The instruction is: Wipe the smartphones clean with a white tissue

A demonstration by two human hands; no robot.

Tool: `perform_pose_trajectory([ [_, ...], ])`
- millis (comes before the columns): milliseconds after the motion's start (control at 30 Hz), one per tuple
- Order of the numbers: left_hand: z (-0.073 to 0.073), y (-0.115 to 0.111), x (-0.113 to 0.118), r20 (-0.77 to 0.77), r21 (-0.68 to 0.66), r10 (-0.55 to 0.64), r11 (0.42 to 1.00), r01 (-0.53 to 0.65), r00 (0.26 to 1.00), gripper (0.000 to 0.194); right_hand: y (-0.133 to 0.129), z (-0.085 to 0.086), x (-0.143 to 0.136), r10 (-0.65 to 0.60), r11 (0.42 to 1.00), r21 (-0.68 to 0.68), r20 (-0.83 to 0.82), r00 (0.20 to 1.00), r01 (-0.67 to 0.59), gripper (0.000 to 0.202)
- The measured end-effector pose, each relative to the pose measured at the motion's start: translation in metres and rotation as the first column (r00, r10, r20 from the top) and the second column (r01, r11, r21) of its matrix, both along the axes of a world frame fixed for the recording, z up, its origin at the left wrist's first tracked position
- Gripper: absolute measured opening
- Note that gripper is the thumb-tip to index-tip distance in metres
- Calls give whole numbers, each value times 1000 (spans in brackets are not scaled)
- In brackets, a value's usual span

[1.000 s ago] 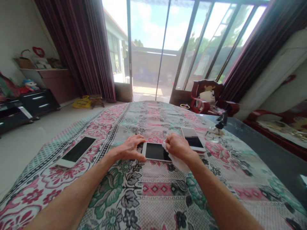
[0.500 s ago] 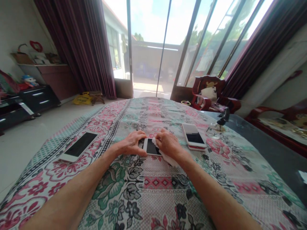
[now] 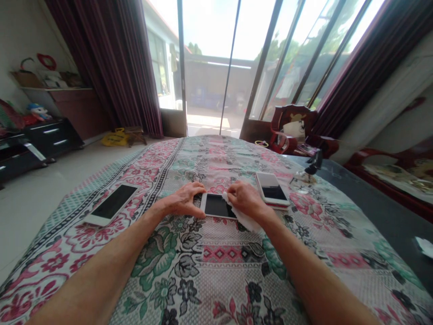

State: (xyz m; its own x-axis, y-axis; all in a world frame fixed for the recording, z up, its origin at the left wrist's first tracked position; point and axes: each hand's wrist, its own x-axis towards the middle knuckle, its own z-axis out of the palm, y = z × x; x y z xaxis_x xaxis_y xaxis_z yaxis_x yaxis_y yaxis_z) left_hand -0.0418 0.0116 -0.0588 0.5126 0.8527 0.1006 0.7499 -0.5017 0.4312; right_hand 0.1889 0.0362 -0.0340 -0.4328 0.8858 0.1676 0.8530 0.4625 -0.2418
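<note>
Both forearms (image 3: 107, 258) reach forward, left hand (image 3: 184, 199) curved into a C, right hand (image 3: 246, 198) bunched

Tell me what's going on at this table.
A person's left hand holds the left end of a dark-screened white phone flat on the patterned tablecloth. The right hand holds a white wipe over its other end. A second phone lies off to the left; a third, apparently stacked, is to the right.

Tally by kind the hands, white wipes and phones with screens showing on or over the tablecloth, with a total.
Hands: 2 (left hand, right hand)
White wipe: 1
Phones with screens showing: 3 (left phone, middle phone, right phone)
Total: 6
</note>
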Motion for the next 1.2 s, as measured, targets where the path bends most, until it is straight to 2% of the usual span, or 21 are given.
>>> perform_pose_trajectory([
  [100,-3,1,-1,-13,7,8,1000,-8,1000,70,-4,-14,-18,51,994,95,-55,997,-46,20],
  [200,-5,2,-1,-16,9,5,1000,-5,1000,69,-5,-17,-20,71,992,109,-43,997,-66,22],
  [467,-5,1,-3,11,15,5,1000,-5,1000,71,-6,-3,36,-20,996,91,53,998,15,18],
  [567,-6,1,-3,15,13,13,1000,-13,1000,72,-8,-2,45,-61,992,119,82,995,51,17],
  [733,-6,2,-2,-1,28,10,1000,-10,1000,72,-10,-11,23,22,983,180,29,999,-27,21],
  [867,-1,1,-5,-26,22,-7,1000,8,1000,68,-12,-20,2,101,975,205,-57,993,-88,21],
  [1033,7,-5,-8,-60,19,-14,1000,15,998,65,-15,-24,0,146,969,218,-132,980,-115,21],
  [1200,5,-5,-8,-66,39,-24,999,27,997,62,-13,-26,-7,132,969,222,-113,985,-105,21],
])
